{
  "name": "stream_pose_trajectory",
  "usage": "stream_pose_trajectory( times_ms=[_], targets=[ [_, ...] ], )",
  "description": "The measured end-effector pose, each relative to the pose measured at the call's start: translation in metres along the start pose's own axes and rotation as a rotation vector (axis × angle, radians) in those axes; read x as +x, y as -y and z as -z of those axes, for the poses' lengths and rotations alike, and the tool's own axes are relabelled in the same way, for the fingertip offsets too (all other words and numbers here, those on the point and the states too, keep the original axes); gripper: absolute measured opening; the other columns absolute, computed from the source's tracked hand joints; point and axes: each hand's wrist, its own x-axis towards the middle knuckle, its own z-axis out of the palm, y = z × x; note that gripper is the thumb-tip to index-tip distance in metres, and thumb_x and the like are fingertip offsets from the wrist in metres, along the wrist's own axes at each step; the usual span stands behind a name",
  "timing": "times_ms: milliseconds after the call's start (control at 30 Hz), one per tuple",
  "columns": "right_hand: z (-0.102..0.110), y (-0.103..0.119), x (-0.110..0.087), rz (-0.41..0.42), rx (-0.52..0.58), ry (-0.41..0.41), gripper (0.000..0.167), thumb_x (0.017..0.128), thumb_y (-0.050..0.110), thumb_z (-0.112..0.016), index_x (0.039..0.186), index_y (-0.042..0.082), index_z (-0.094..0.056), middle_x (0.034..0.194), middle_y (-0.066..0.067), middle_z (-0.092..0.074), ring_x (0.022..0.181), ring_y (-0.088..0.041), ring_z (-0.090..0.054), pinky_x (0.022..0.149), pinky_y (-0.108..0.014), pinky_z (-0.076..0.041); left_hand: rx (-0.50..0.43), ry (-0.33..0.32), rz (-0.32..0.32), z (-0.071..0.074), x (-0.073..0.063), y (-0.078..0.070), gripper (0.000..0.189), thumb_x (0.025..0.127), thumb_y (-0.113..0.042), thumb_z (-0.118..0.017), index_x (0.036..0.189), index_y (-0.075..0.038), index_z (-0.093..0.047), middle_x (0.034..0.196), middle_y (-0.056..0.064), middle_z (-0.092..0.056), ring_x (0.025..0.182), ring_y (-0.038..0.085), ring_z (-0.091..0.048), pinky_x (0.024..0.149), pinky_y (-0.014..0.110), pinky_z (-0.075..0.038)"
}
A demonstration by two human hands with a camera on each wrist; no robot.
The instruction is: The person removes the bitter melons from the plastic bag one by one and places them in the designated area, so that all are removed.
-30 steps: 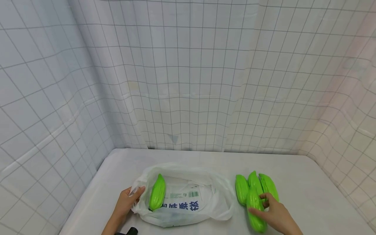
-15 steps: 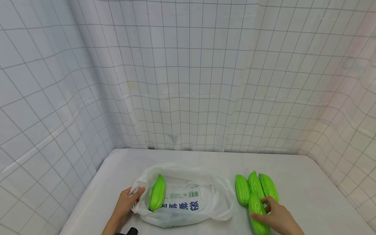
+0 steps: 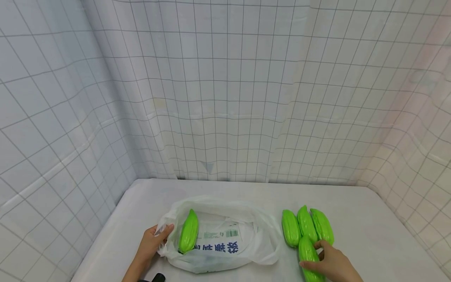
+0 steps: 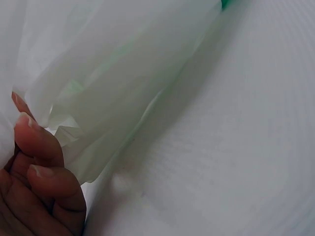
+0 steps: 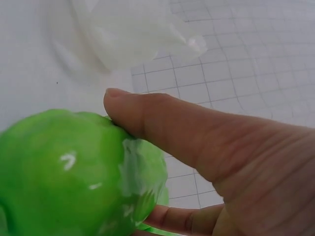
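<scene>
My left hand (image 3: 152, 243) pinches the left rim of a white plastic bag (image 3: 253, 253), its fingers curled at the thin film in the left wrist view. One bright green bitter melon (image 3: 189, 232) lies inside the bag's wide mouth at the left. On the right, my right hand (image 3: 331, 261) grips another bitter melon (image 3: 307, 256), thumb on the near left side and fingers round the far side. The right wrist view shows its glossy end (image 5: 74, 172) large and close, under the thumb (image 5: 147, 110).
Three more bitter melons lie side by side just beyond the gripped one, among them the left one (image 3: 290, 228) and the right one (image 3: 322, 226). Printed lettering and a barcode (image 3: 231, 233) show in the bag. Grid-patterned curtains (image 3: 225, 98) enclose the white table (image 3: 363, 219).
The right hand and its bitter melon have shifted slightly toward me and to the right, sliding off the melons behind. The left hand and the bag have stayed put.
</scene>
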Motion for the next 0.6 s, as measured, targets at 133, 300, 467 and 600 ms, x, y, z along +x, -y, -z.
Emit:
stream_pose_trajectory(
  times_ms=[133, 300, 467, 600],
  targets=[
    [-0.0021, -0.0029, 0.0024, 0.002, -0.009, -0.002, 0.076, 0.066, 0.052, -0.081, 0.111, -0.002, -0.052, 0.082, -0.005, -0.059, 0.074, -0.025, -0.057, 0.064, -0.044, -0.046, 0.012, 0.002, 0.0, 0.0, 0.0004, -0.0002, 0.033, 0.088, -0.032, -0.068, 0.08, -0.001, -0.058, 0.061, 0.004, -0.053, 0.053, 0.014, -0.051, 0.05, 0.027, -0.044],
    [-0.0042, -0.005, 0.0033, -0.005, -0.009, 0.005, 0.075, 0.066, 0.053, -0.081, 0.11, -0.001, -0.052, 0.083, -0.005, -0.059, 0.074, -0.025, -0.057, 0.063, -0.044, -0.046, 0.022, 0.0, 0.004, -0.0002, 0.001, -0.0009, 0.036, 0.088, -0.034, -0.067, 0.084, 0.0, -0.06, 0.064, 0.005, -0.055, 0.055, 0.015, -0.052, 0.051, 0.027, -0.044],
    [-0.0049, -0.0037, 0.0031, -0.012, -0.013, 0.01, 0.076, 0.065, 0.054, -0.081, 0.109, -0.001, -0.052, 0.083, -0.005, -0.059, 0.074, -0.025, -0.057, 0.064, -0.043, -0.046, 0.014, -0.001, -0.002, 0.0, 0.0008, -0.0003, 0.036, 0.089, -0.033, -0.067, 0.087, 0.002, -0.06, 0.065, 0.005, -0.054, 0.056, 0.015, -0.052, 0.051, 0.027, -0.044],
    [-0.0051, -0.003, 0.0035, -0.018, -0.019, 0.02, 0.076, 0.065, 0.055, -0.08, 0.108, -0.001, -0.052, 0.082, -0.005, -0.059, 0.074, -0.025, -0.057, 0.064, -0.044, -0.046, -0.002, 0.004, -0.01, 0.0, 0.0005, 0.0011, 0.034, 0.089, -0.031, -0.067, 0.09, 0.003, -0.061, 0.065, 0.004, -0.054, 0.056, 0.015, -0.052, 0.052, 0.027, -0.045]
  ],
)
